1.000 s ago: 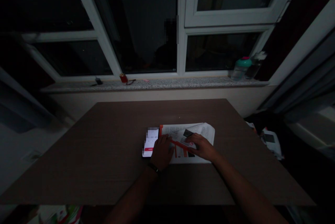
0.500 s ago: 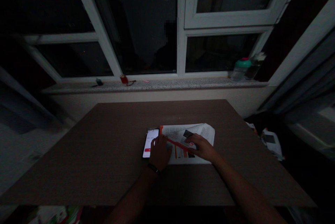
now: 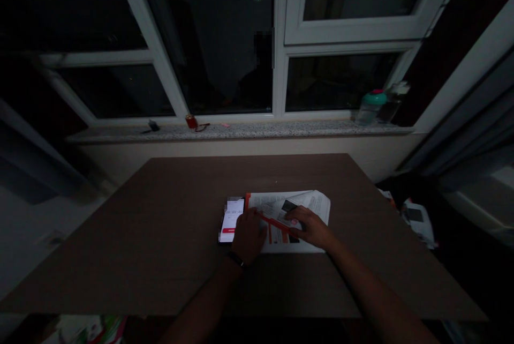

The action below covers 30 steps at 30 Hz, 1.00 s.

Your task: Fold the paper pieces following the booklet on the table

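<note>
Currently, under dim light, printed paper (image 3: pixel 259 202) lies on the table (image 3: pixel 180 188), just beside a lit phone (image 3: pixel 232 218) showing timer digits. One layer runs slantwise across it as a flap (image 3: pixel 277 211) with a red border (image 3: pixel 277 223); whether this is one sheet or several, I cannot tell from where I stand. Left hand (image 3: pixel 249 234): palm down, fingers close together, tips at the border's upper end, overlapping the phone's edge in my line of sight; contact with the phone unclear, grip likewise. Right hand (image 3: pixel 309 224): fingers bent over the flap, thumb lower, near the border's other end; pinch or plain rest not discernible. Judgement on technique: the left hand serves best as an anchor, pressing the lower layer flat, while the right guides the border evenly along its length. Light, uniform pressure should suit such paper; uneven pulling could wrinkle it. The phone's closeness probably calls for small left-hand movements.
</note>
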Each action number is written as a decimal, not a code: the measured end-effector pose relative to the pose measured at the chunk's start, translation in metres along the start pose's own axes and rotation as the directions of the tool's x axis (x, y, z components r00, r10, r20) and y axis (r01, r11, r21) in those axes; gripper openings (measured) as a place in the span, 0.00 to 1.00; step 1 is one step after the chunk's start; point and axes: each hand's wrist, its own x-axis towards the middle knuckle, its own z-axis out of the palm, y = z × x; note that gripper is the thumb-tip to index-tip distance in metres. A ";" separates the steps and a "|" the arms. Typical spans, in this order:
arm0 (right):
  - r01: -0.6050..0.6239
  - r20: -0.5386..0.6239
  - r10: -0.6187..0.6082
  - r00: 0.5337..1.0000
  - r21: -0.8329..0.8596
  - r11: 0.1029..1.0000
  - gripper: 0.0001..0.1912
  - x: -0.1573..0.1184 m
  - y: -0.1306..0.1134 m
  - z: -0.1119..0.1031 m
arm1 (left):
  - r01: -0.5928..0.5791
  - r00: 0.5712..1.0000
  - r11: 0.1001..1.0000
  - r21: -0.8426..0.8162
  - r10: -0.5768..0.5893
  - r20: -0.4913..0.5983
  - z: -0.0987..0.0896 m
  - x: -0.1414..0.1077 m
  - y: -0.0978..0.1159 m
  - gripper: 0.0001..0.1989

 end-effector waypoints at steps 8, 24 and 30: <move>0.004 0.007 -0.004 1.000 -0.005 1.000 0.16 0.001 0.001 0.000 | -0.012 1.000 0.999 -0.033 0.013 0.027 -0.001 -0.001 0.004 0.19; -0.021 -0.017 0.021 1.000 -0.009 1.000 0.15 -0.005 0.011 -0.005 | -0.104 0.994 0.983 -0.152 0.105 -0.001 0.011 -0.003 -0.002 0.20; -0.061 -0.030 0.060 0.998 -0.017 0.998 0.12 -0.005 0.011 -0.004 | -0.109 0.994 0.985 -0.135 0.110 -0.003 0.010 -0.003 -0.003 0.19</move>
